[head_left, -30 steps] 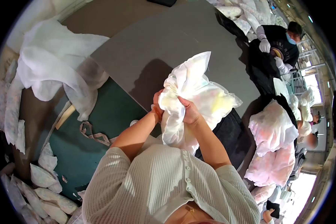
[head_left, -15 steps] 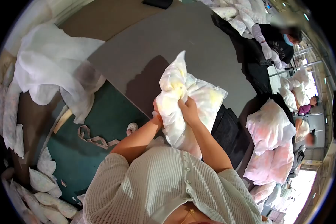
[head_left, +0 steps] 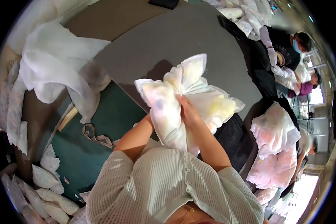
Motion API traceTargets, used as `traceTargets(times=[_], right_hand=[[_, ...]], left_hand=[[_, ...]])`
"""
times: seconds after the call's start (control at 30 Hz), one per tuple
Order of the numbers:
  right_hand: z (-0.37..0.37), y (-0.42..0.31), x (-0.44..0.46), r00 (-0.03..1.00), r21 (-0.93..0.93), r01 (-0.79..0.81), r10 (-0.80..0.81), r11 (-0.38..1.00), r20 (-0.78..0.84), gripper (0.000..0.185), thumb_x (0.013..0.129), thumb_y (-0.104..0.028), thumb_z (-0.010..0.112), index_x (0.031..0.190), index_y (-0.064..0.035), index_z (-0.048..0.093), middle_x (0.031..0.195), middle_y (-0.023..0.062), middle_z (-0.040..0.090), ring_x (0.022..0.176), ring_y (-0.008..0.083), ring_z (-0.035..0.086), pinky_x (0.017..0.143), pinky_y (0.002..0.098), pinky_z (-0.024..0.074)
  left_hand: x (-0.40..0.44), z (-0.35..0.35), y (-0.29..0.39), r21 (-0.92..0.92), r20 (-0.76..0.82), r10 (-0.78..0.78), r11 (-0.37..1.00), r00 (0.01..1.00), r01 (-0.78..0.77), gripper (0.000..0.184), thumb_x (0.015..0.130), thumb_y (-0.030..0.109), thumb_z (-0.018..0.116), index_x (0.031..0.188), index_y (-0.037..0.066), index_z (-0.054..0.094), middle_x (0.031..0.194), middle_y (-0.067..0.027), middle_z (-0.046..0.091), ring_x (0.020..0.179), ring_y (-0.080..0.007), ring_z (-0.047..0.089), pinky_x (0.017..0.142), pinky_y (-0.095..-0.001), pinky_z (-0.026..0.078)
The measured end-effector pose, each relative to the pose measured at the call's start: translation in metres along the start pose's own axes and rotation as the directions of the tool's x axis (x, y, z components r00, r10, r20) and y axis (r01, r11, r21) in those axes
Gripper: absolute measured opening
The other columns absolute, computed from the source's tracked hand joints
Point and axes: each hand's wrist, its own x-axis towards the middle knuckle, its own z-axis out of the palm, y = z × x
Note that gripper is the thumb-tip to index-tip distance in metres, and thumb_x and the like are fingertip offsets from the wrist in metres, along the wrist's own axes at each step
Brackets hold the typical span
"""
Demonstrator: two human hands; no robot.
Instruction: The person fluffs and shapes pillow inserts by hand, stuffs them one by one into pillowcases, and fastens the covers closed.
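Note:
A white translucent pillow-like bag [head_left: 164,112] with faint yellow and pink patches inside is held up in front of my chest, above the grey tabletop [head_left: 153,41]. My right hand [head_left: 188,109] grips its pinched middle, thumb and fingers pressed into the fabric. The bag's corners flare out to the left, the top and the right. My left forearm reaches behind the bag's left part, and the fingers of that hand are hidden there. Black folded cloth [head_left: 231,136] lies beside my right forearm.
White fabric [head_left: 52,63] drapes at the left. Filled bags [head_left: 274,130] are stacked at the right, more [head_left: 56,201] at the lower left. A strap [head_left: 97,138] lies on the green floor [head_left: 78,156]. A masked co-worker [head_left: 283,48] handles black cloth at the upper right.
The bag has turned and spread, with a corner now flared to the left over my left hand, which was visible at its edge before. The co-worker's hands have moved slightly.

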Motion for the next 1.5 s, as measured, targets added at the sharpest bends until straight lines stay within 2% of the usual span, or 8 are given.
traceTargets(times=[0.23,0.3,0.37,0.53,0.8,0.97,1.07,1.5], right_hand=[[-0.063,-0.062,-0.061,0.702,-0.875,0.050,-0.606,-0.482,0.374,0.068,0.086,-0.042,0.062,0.144,-0.0158,0.037,0.150,0.0129,0.031,0.141,0.0335,0.022,0.113,0.0511,0.0163],[-0.088,-0.013,-0.041,0.864,-0.907,-0.050,-0.474,-0.419,0.171,0.076,0.084,-0.053,0.057,0.147,-0.0176,0.032,0.155,0.0098,0.021,0.144,0.0328,0.010,0.114,0.0551,0.0058],[-0.087,0.011,-0.030,0.867,-0.928,-0.085,-0.486,-0.363,0.111,0.078,0.084,-0.054,0.056,0.147,-0.0171,0.030,0.154,0.0107,0.022,0.144,0.0333,0.011,0.114,0.0545,0.0068],[-0.073,-0.024,-0.045,0.857,-0.904,-0.049,-0.483,-0.424,0.180,0.077,0.083,-0.051,0.059,0.146,-0.0175,0.031,0.153,0.0135,0.023,0.143,0.0339,0.014,0.113,0.0572,0.0096],[-0.119,-0.020,-0.066,0.788,-0.926,0.275,-0.490,-0.258,0.371,0.061,0.083,-0.034,0.062,0.139,-0.0189,0.044,0.151,0.0090,0.032,0.141,0.0332,0.024,0.112,0.0572,0.0142],[-0.176,-0.001,-0.082,0.115,-0.877,0.137,-0.887,0.460,-0.447,0.051,0.089,-0.010,0.059,0.136,-0.0024,0.042,0.142,0.0151,0.041,0.133,0.0316,0.037,0.110,0.0353,0.0286],[-0.205,0.039,-0.079,0.675,0.346,0.373,0.004,0.861,-0.738,0.050,0.096,-0.034,0.050,0.136,-0.0044,0.043,0.133,0.0138,0.049,0.119,0.0236,0.048,0.101,0.0322,0.0374],[-0.165,0.068,-0.095,0.783,0.003,0.093,-0.072,0.996,-0.618,0.060,0.089,-0.044,0.057,0.136,-0.0114,0.040,0.118,0.0082,0.056,0.101,0.0166,0.057,0.075,0.0318,0.0490]], left_hand=[[-0.023,-0.034,0.109,-0.035,-0.007,0.603,0.797,0.798,-0.603,0.037,0.098,0.024,0.040,0.122,0.001,0.056,0.131,-0.0161,0.052,0.117,-0.0302,0.050,0.103,-0.0399,0.037],[-0.041,0.003,0.132,0.612,-0.237,0.861,0.492,0.450,-0.619,0.038,0.098,0.023,0.041,0.123,-0.001,0.056,0.133,-0.0175,0.051,0.120,-0.0323,0.049,0.104,-0.0403,0.036],[-0.083,0.088,0.148,0.773,0.549,0.789,-0.355,0.275,-0.527,0.041,0.096,0.022,0.044,0.129,-0.001,0.053,0.137,-0.0192,0.048,0.129,-0.0344,0.042,0.107,-0.0410,0.029],[-0.025,0.039,0.034,0.579,0.509,-0.037,-0.725,0.860,-0.373,0.060,0.091,0.041,0.051,0.144,0.017,0.036,0.154,-0.0045,0.026,0.143,-0.0286,0.017,0.115,-0.0511,0.010],[-0.040,0.085,0.060,0.690,0.391,-0.061,-0.640,0.918,-0.337,0.055,0.093,0.037,0.050,0.143,0.016,0.039,0.152,-0.0051,0.030,0.142,-0.0256,0.020,0.115,-0.0497,0.011],[-0.048,0.174,0.033,0.492,0.827,0.017,-0.506,0.563,-0.708,0.055,0.090,0.032,0.055,0.139,0.011,0.043,0.146,-0.0089,0.040,0.137,-0.0260,0.033,0.111,-0.0510,0.019],[-0.028,0.199,-0.020,0.437,0.857,-0.053,-0.451,0.512,-0.778,0.057,0.090,0.035,0.055,0.140,0.011,0.042,0.147,-0.0098,0.037,0.140,-0.0268,0.028,0.111,-0.0526,0.019],[-0.026,0.180,-0.019,0.594,0.539,-0.415,-0.430,0.733,-0.680,0.063,0.093,0.047,0.047,0.146,0.017,0.033,0.154,-0.0118,0.023,0.143,-0.0327,0.015,0.112,-0.0570,0.009]])
